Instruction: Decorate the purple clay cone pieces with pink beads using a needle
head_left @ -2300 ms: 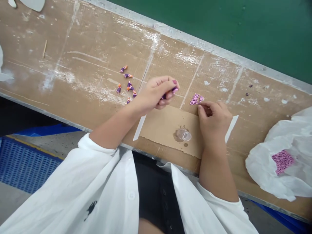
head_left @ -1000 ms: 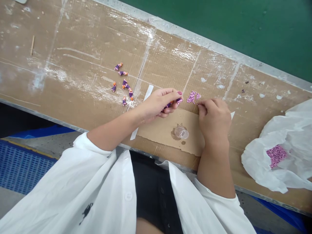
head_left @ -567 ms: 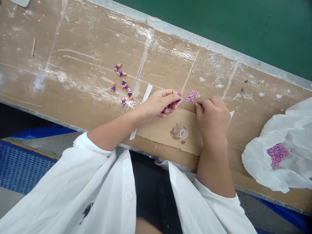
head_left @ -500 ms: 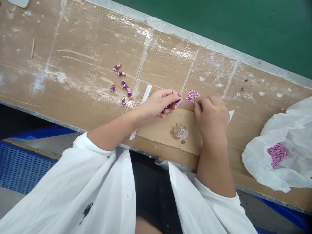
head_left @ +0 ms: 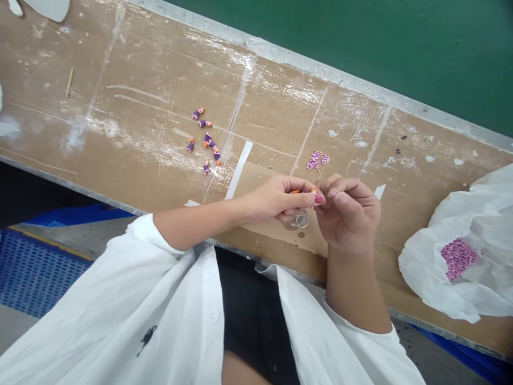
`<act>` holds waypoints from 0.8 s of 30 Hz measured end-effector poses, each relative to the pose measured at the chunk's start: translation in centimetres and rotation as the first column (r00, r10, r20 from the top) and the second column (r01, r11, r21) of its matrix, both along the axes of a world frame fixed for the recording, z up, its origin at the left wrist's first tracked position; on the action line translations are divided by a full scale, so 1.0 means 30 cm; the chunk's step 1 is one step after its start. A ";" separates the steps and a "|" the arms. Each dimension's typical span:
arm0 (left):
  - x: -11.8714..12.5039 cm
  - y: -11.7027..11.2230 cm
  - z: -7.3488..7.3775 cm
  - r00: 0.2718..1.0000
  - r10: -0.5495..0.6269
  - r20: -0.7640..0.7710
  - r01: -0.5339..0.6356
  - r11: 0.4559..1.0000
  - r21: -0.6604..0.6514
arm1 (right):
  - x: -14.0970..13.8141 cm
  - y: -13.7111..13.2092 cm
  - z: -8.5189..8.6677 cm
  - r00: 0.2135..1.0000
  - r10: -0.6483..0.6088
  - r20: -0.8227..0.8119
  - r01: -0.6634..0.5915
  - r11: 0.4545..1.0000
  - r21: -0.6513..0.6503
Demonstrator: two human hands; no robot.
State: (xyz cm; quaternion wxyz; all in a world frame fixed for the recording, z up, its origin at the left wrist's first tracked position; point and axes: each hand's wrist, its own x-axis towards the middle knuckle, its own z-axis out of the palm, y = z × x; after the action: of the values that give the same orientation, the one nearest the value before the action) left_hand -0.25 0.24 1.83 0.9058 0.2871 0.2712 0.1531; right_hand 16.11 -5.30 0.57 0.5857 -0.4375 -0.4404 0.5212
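Note:
My left hand [head_left: 294,199] is closed around small doll figurines, whose orange tops show between the fingers; one figurine [head_left: 313,189] sticks out at the fingertips. Close against it, my right hand [head_left: 350,211] is pinched, thumb to fingertips, and whatever it holds is too small to make out. Below the left hand a small clear cup [head_left: 300,219] stands on a cardboard sheet [head_left: 276,235], partly covered by the fingers. Just beyond the hands lies a little pile of pink and purple pieces [head_left: 315,160].
Several purple-dressed figurines [head_left: 210,140] lie left of the hands. At the right, crumpled white plastic [head_left: 425,267] holds a heap of pink pieces [head_left: 459,259]. A thin stick [head_left: 69,82] lies far left, and two dark bits [head_left: 398,151] lie at the right.
My right hand has lifted off the small pile and come back toward me. My left hand has moved right and nearer, so the two hands now meet above the cardboard sheet.

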 end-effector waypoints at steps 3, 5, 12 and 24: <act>0.004 -0.012 -0.002 0.996 0.018 0.082 -0.014 0.999 -0.044 | -0.009 -0.012 -0.011 0.997 -0.050 0.063 0.045 0.996 0.073; 0.003 -0.013 -0.001 0.994 0.011 0.106 -0.005 0.998 -0.062 | -0.006 -0.016 -0.015 0.986 -0.100 0.131 0.081 0.987 0.141; -0.004 -0.009 0.015 0.997 0.035 0.066 -0.029 0.996 -0.089 | 0.013 -0.027 -0.001 0.868 -0.252 0.428 0.082 0.922 0.378; -0.020 0.003 -0.013 0.966 0.242 0.093 -0.246 0.746 0.619 | -0.008 -0.049 0.007 0.779 -0.377 0.500 0.095 0.860 0.501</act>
State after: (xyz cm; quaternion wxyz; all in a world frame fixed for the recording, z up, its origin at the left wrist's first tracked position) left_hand -0.85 0.33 1.45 0.7319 0.5330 0.2371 0.3521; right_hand 15.87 -6.76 0.77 0.5691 -0.4814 -0.6457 0.1655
